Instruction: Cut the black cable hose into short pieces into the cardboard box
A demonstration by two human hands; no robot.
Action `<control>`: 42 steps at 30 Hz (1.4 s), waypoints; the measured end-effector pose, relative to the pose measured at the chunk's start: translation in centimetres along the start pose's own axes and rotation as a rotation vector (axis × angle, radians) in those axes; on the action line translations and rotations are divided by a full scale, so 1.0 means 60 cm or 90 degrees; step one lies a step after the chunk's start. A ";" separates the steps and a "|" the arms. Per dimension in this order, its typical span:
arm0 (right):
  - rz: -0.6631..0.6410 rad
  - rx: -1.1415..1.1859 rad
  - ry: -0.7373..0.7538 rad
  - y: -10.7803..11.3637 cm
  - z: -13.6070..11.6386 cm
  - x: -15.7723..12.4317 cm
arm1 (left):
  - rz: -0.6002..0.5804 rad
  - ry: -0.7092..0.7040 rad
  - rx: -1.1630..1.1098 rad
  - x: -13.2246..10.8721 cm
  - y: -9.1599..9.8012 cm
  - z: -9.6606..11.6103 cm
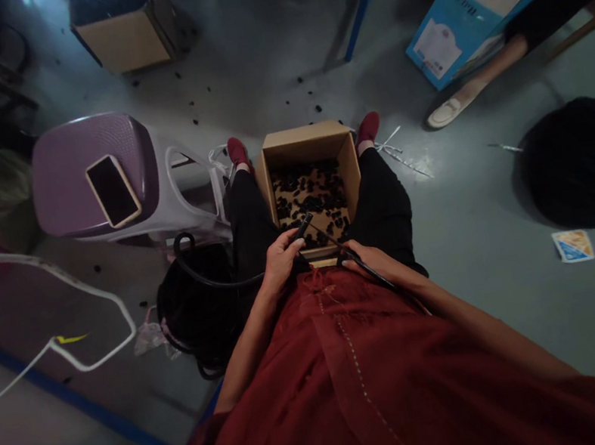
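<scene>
My left hand (281, 257) is closed around the end of a thick black cable (216, 281), whose dark tip sticks out past the thumb. The cable bends back left to a black coil (198, 313). In my right hand (364, 257), fingers closed, lies a long slim dark tool (366, 266). Its thin point reaches toward the cable's tip; its rear part runs back along the forearm. I cannot make out its exact kind, or whether the two touch. Just beyond both hands, an open cardboard box (305, 134) holds many small black pieces (308, 194).
On the left stands a purple-topped stool (60, 180) with a phone (113, 191) on it. Another black coil (591, 159) and a small packet (573, 246) lie right. A blue carton (461, 25) stands near another person's foot (450, 109). Black bits dot the floor.
</scene>
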State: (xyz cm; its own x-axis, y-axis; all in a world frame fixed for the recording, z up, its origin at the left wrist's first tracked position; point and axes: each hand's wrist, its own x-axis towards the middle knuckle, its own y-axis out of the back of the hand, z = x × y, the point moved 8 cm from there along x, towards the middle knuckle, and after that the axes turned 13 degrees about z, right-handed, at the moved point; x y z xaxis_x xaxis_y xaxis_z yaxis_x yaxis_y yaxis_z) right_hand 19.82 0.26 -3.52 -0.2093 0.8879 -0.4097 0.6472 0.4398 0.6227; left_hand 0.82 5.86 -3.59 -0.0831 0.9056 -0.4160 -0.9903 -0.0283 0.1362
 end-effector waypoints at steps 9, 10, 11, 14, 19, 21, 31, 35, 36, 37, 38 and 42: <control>0.022 -0.007 -0.006 0.002 -0.003 0.007 | -0.019 -0.001 0.009 -0.003 -0.007 -0.005; 0.022 -0.008 -0.002 0.001 -0.004 0.008 | -0.021 0.000 0.010 -0.004 -0.008 -0.006; 0.022 -0.009 0.000 0.001 -0.004 0.008 | -0.022 0.001 0.010 -0.004 -0.009 -0.007; 0.027 -0.012 -0.001 0.001 -0.005 0.010 | -0.025 0.004 0.007 -0.004 -0.012 -0.008; 0.016 0.001 -0.006 0.004 -0.015 0.009 | -0.027 -0.003 0.015 -0.002 -0.012 -0.009; 0.012 0.011 -0.019 0.007 -0.018 0.007 | -0.029 -0.005 0.023 -0.002 -0.012 -0.010; -0.009 0.076 -0.033 0.015 -0.024 0.003 | -0.036 -0.003 0.017 -0.005 -0.012 -0.004; -0.016 0.078 -0.043 0.013 -0.021 0.004 | -0.037 0.007 0.014 -0.005 -0.013 -0.006; -0.017 0.081 -0.042 0.012 -0.021 0.004 | -0.036 0.007 0.014 -0.005 -0.012 -0.006; -0.016 0.083 -0.041 0.012 -0.020 0.004 | -0.035 0.007 0.016 -0.005 -0.012 -0.006; -0.015 0.085 -0.040 0.011 -0.019 0.004 | -0.035 0.006 0.019 -0.005 -0.012 -0.007; -0.019 0.084 -0.041 0.008 -0.018 0.005 | -0.041 0.001 0.024 -0.006 -0.014 -0.006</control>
State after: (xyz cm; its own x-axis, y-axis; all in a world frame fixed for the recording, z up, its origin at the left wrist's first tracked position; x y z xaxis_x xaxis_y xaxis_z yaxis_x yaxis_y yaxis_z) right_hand 19.27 0.88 -2.61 -0.1853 0.8627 -0.4705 0.7333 0.4402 0.5183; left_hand 1.63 5.41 -3.87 -0.0202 0.9044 -0.4263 -0.9886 0.0456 0.1435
